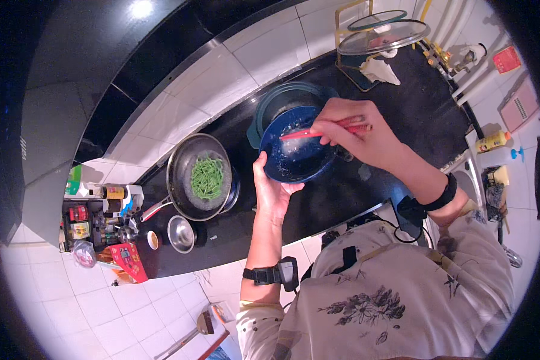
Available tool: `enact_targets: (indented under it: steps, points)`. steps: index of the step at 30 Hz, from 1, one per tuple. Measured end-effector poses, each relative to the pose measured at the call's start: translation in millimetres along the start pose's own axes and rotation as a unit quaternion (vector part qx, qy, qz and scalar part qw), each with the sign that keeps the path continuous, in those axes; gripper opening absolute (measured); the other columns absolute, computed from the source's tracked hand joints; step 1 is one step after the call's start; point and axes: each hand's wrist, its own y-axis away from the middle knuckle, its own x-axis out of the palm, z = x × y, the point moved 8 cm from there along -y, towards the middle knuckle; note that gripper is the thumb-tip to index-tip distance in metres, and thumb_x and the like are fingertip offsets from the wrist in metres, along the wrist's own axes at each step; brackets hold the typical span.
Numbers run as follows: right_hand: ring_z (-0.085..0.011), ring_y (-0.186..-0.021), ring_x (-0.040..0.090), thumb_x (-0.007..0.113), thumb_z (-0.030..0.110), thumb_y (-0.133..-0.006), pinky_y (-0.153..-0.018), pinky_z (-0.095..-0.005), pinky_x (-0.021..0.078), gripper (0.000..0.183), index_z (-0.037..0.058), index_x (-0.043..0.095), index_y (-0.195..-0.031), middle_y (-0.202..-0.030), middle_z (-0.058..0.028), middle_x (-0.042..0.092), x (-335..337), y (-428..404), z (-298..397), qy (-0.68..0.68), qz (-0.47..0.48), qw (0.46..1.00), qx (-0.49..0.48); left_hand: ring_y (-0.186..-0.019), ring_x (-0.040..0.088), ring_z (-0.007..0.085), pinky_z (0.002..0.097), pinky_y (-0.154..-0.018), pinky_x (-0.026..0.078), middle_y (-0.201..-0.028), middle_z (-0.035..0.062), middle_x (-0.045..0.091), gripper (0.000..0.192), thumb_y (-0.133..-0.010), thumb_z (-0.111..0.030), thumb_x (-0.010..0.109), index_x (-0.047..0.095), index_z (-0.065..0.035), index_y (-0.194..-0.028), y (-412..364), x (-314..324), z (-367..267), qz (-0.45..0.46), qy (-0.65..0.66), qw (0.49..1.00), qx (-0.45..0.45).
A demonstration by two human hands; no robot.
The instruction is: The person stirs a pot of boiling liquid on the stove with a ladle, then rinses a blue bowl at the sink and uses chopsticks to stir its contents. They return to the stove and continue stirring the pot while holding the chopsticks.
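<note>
My left hand (273, 186) grips the rim and underside of a dark blue bowl (315, 166), which is tilted towards me. Whitish residue clings to the bowl's inner wall. Between the fingers of my right hand (357, 128) is a pair of red chopsticks (303, 133), their tips inside the bowl. Behind and partly under the bowl stands a teal pot (263, 101), its contents mostly hidden. To the left, a frying pan (175, 157) on the stove holds cut green beans (207, 177) in bubbling liquid.
A steel bowl (181, 234) and a small cup (152, 240) sit near the counter's front left. Seasoning bottles (112, 192) crowd the left end. Glass lids (382, 38) stand in a rack at the back right. A sink (465, 177) lies to the right; the range hood (58, 112) overhangs the left.
</note>
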Motion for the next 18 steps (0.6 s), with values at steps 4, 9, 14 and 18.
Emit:
enact_targets:
  steps: [4,9,14,18]
  points:
    - [-0.0106,-0.068,0.061,0.067,0.006,-0.094,-0.057,-0.0247,0.0485,0.014,-0.0073,0.07,-0.093,-0.088,-0.008,0.065,-20,-2,-1,-0.02,-0.07,0.994,0.081,-0.091,0.072,0.0233,0.0347,-0.052,0.063,-0.119,0.0121,0.067,0.071,-0.086,-0.062,0.056,0.053,-0.0098,-0.134,3,2,-4,-0.006,0.022,1.0,0.003]
    - [-0.01,-0.069,0.062,0.066,0.008,-0.095,-0.059,-0.0231,0.0506,0.017,-0.0058,0.071,-0.086,-0.083,-0.0073,0.067,-2,-7,-2,0.018,-0.032,0.999,0.005,-0.092,0.072,0.024,0.0351,-0.055,0.063,-0.118,0.0141,0.067,0.074,-0.087,-0.064,0.054,0.051,-0.0082,-0.135,-5,1,-1,0.006,0.015,1.0,-0.001]
    - [-0.0099,-0.067,0.064,0.067,0.013,-0.095,-0.06,-0.0226,0.052,0.02,-0.0047,0.071,-0.088,-0.083,-0.0061,0.068,-24,-10,-1,-0.001,-0.083,0.991,0.107,-0.09,0.073,0.0259,0.0353,-0.051,0.062,-0.12,0.0122,0.067,0.07,-0.085,-0.061,0.057,0.053,-0.0103,-0.134,-3,-3,-3,0.001,0.034,0.999,-0.012]
    - [-0.0088,-0.066,0.065,0.065,0.018,-0.097,-0.058,-0.0221,0.0526,0.023,-0.002,0.071,-0.088,-0.081,-0.0058,0.07,-1,-13,-10,-0.036,-0.006,0.994,0.099,-0.098,0.071,0.027,0.0402,-0.06,0.063,-0.125,0.0127,0.065,0.072,-0.086,-0.061,0.057,0.052,-0.0102,-0.136,-10,-6,1,0.023,0.036,0.999,-0.027]
